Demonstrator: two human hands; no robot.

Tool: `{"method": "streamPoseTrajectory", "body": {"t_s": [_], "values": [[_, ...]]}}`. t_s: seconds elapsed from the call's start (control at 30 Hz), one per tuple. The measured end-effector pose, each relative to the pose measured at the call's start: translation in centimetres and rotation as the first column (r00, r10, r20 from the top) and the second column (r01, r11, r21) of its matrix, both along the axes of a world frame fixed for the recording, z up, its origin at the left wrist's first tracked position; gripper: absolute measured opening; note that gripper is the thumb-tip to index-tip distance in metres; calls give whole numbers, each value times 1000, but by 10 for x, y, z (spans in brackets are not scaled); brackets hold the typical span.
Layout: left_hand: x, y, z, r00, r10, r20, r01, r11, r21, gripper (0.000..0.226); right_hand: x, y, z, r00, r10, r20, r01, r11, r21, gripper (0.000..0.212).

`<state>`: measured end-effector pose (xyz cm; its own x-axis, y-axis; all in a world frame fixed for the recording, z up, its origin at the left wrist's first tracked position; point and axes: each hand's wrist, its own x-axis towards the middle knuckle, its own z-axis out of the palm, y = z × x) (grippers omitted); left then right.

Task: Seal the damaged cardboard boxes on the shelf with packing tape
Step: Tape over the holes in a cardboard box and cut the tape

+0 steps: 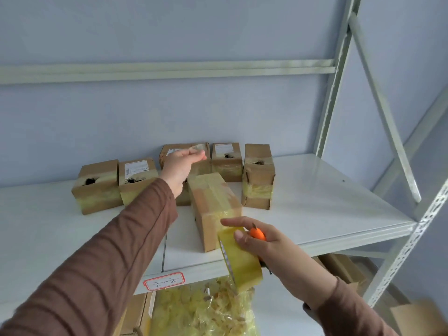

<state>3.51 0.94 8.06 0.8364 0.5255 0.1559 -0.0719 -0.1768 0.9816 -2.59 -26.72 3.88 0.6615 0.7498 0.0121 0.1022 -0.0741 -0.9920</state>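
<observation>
The left hand (180, 166) is pinching the free end of a tape strip (197, 149) between thumb and fingers, holding it up over the box (213, 207) lying lengthwise near the middle of the shelf (327, 202). The right hand (261, 243) is gripping the tape roll (240, 258) together with an orange cutter (257, 234) just past the shelf's front edge, fingers curled around both.

Judging by the glossy bands, this box is already carrying tape along its top, and the strip looks ready to be pressed down or cut. 5 more boxes are standing toward the back edge; 4 are showing dark torn holes, so most sealing appears left to do.

A red-bordered label (163, 281) is sitting on the front lip, with a bag of yellowish scraps (201, 311) below. Nothing is blocking the box.
</observation>
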Motion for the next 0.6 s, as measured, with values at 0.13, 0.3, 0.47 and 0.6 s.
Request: {"method": "streamPoseTrajectory", "body": {"t_s": [0.13,0.3,0.47,0.6], "values": [[23,22,-5,997,-33,-73,37,998,59,15,-5,0,-5,990,-30,-140,39,997,65,35],[40,40,-27,992,-22,-127,36,993,113,17,10,13,2,982,-167,-93,174,982,74,13],[53,49,-44,985,52,-166,-16,978,208,18,16,23,1,974,-216,-67,219,975,38,10],[54,51,-58,975,114,-190,-55,956,289,19,22,25,-1,971,-224,-86,227,974,23,8]]}}
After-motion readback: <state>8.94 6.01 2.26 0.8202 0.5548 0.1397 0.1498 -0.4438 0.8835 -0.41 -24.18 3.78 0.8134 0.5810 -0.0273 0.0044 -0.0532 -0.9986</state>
